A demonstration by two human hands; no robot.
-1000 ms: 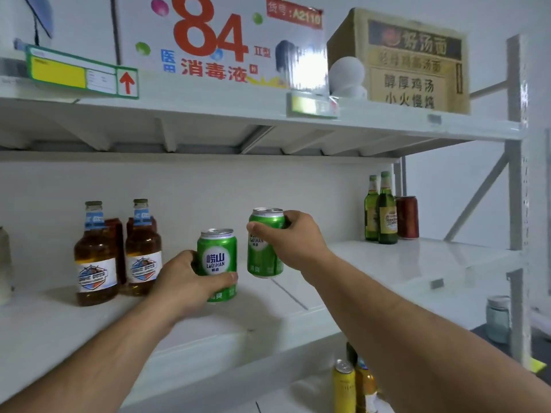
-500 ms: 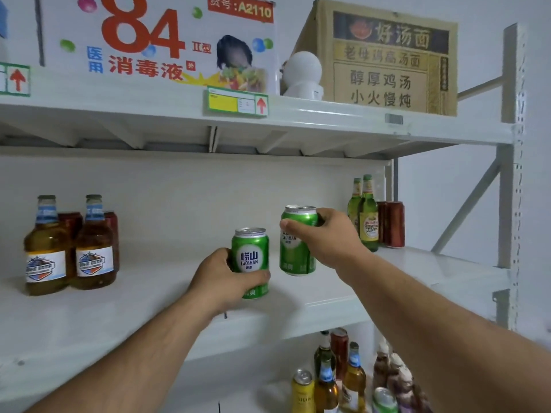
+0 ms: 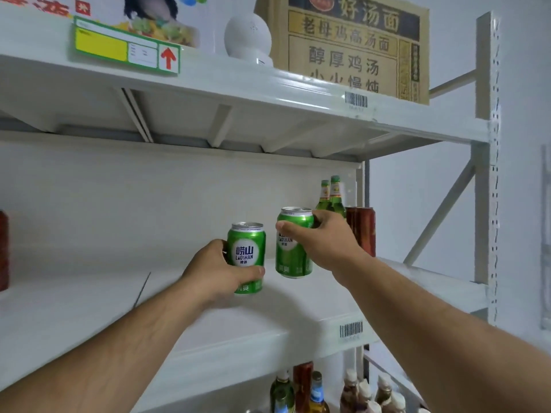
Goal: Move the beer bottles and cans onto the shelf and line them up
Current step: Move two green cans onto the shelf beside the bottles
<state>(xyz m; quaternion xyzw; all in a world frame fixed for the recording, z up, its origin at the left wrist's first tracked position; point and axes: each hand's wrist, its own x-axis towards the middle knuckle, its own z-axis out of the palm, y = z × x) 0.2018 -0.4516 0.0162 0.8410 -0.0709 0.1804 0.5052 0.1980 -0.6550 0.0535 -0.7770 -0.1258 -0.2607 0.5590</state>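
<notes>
My left hand (image 3: 216,272) grips a green Laoshan beer can (image 3: 247,251), label facing me, held above the white middle shelf (image 3: 89,317). My right hand (image 3: 325,239) grips a second green can (image 3: 291,257) from its right side, slightly higher and further right. Both cans are upright and close together, not touching. Behind my right hand, at the shelf's right end, stand two green glass bottles (image 3: 333,195) and dark red cans (image 3: 362,231), partly hidden by the hand.
Several bottles and cans (image 3: 313,389) crowd the level below. The upper shelf (image 3: 268,93) carries a cardboard noodle box (image 3: 351,46), a white round object (image 3: 248,37) and a yellow price tag (image 3: 125,49). A red can edge (image 3: 3,248) shows far left.
The view has swung right and moved closer; the brown bottles at the left have left the frame. Both hands still hold their cans and have carried them rightward toward the green bottles.
</notes>
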